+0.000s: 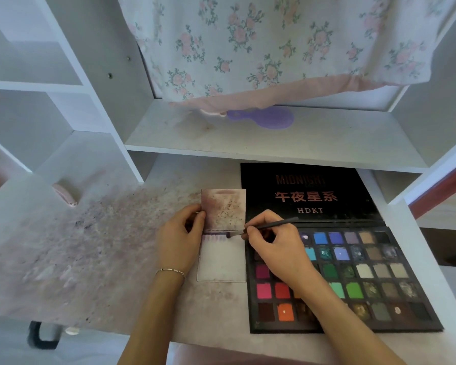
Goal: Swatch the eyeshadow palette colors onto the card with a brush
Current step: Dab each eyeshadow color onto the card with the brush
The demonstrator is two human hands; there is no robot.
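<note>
A large black eyeshadow palette (353,283) lies open on the right of the desk, its lid (306,193) flat behind it. A folded white card (221,259) lies just left of the palette; its upper flap (224,209) is stained purple-brown and a row of short purple strokes runs along the fold. My left hand (179,238) pinches the card's left edge near the fold. My right hand (271,246) holds a thin dark brush (263,226), whose tip touches the card at the right end of the strokes. The hand covers part of the palette's left pans.
The desk top (95,254) is smeared with pinkish powder. A pink object (65,194) lies at the left, a purple hand mirror (263,117) on the shelf behind. A floral cloth (274,48) hangs above. White shelf walls stand left and right.
</note>
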